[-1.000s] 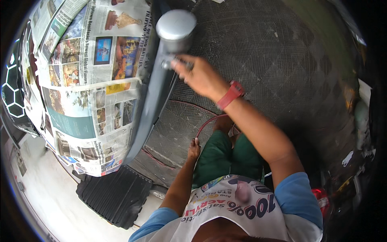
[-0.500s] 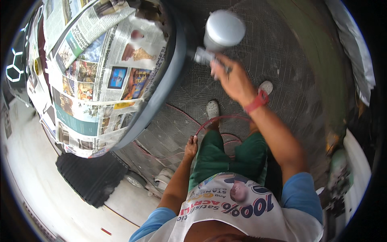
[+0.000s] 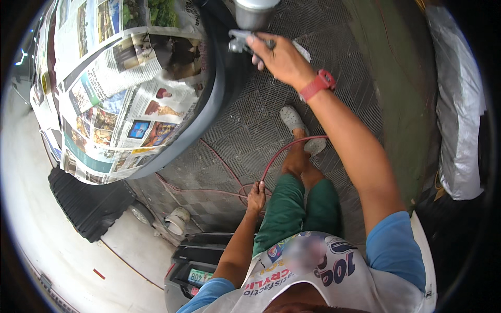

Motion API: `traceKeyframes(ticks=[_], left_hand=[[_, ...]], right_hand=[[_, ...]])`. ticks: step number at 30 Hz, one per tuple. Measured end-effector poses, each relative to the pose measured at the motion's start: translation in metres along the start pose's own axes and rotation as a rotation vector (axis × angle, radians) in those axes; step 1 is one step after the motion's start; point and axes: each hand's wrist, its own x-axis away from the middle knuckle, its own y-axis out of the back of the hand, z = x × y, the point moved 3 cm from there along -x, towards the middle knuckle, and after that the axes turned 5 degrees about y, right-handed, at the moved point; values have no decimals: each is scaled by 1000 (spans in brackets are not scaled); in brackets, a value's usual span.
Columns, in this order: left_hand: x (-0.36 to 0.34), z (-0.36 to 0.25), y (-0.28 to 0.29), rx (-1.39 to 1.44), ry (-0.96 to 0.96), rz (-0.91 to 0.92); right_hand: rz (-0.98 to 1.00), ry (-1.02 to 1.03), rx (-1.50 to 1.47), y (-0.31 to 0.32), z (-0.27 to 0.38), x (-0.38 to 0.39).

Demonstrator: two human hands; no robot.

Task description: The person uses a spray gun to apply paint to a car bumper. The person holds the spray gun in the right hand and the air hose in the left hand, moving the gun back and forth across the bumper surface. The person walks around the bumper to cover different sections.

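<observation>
My right hand (image 3: 283,58) is wrapped round the handle of a metal spray gun (image 3: 240,43), with a red watch on the wrist. Above the gun's body sits a silvery cup (image 3: 255,6), partly cut off by the top edge. The gun is beside a smooth grey car body panel (image 3: 221,96), apart from it as far as I can see. Low in front of my shorts, my left hand (image 3: 256,198) is closed on a red air hose (image 3: 272,159), which arches across my legs and loops on the floor.
Newspaper sheets (image 3: 117,94) cover the car inside the grey edge. A dark car with a plate (image 3: 193,261) stands at lower left, near a whitish bucket (image 3: 177,220) and a black ribbed panel (image 3: 88,201). Silvery sheeting (image 3: 459,115) hangs at right.
My right hand and the spray gun have moved forward and slightly left along the grey panel. My feet have stepped, and the view has shifted forward. The left hand still holds the hose.
</observation>
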Motion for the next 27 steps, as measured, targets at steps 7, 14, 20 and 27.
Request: traceKeyframes(ticks=[7,14,20,27], left_hand=[[-35,-52,-19,222,-12,55],[-45,-105,-17,144,95,66],[-27,-151,-20,163,140,-40],[27,-198,-102,226,287,-158]], right_hand=[[-219,-22,84,47,10,-121],[-58,-3,81,59,13,-157],[146,-73,-306,90,33,-242],[200,-309,-399,86,-64,-325]])
